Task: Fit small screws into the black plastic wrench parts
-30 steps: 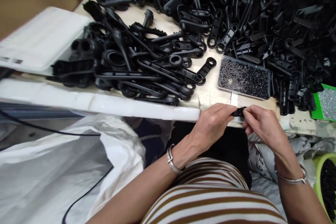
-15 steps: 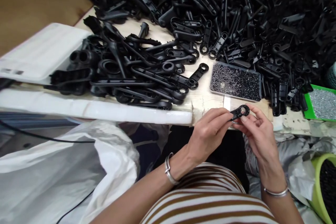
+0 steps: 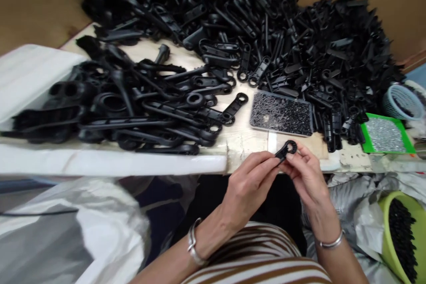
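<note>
A black plastic arm piece with a ring at its end [image 3: 286,150] is held between both hands just above the table's front edge. My left hand [image 3: 249,182] pinches its lower end, while the fingers of my right hand [image 3: 308,173] close on it beside the ring. Whether a smaller part sits in my right fingertips I cannot make out. Right behind the hands lies a clear plastic box [image 3: 281,113] of tiny black parts. A similar black arm piece [image 3: 234,108] rests on the table left of the box.
Long black plastic parts [image 3: 149,106] are heaped at the left, and a large pile of black pieces [image 3: 259,17] covers the back. On the right are a green tray of small metal pieces [image 3: 386,134], a blue basket [image 3: 402,102] and a yellow-green bucket [image 3: 386,226] of black parts.
The view has shifted to the right, so more of the right side shows. Both hands keep hold of the black piece, which is tilted more steeply now.
</note>
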Action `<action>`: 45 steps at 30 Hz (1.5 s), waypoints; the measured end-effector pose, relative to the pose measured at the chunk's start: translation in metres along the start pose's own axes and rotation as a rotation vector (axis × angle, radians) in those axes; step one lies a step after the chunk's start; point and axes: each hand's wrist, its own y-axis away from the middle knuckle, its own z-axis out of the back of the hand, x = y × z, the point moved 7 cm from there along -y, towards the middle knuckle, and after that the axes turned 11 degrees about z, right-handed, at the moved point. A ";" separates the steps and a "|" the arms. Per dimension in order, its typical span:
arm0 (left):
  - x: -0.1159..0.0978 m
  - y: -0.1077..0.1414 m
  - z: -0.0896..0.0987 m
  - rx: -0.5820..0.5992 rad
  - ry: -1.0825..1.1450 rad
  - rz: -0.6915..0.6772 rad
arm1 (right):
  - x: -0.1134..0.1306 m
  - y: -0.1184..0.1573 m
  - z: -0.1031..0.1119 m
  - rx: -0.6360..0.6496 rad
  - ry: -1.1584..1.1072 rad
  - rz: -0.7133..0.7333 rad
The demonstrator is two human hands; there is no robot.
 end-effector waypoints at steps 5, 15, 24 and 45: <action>0.000 0.003 -0.015 0.134 0.024 -0.045 | 0.011 0.003 0.010 0.022 0.077 0.072; -0.010 -0.011 0.004 0.141 -0.134 -0.203 | 0.118 -0.067 0.150 -0.229 0.832 0.481; -0.003 -0.028 0.035 0.017 -0.550 -0.211 | 0.136 -0.126 0.151 -0.348 1.451 0.684; 0.035 -0.097 0.045 -0.062 -0.855 -0.024 | 0.130 -0.035 0.110 -0.394 1.330 1.071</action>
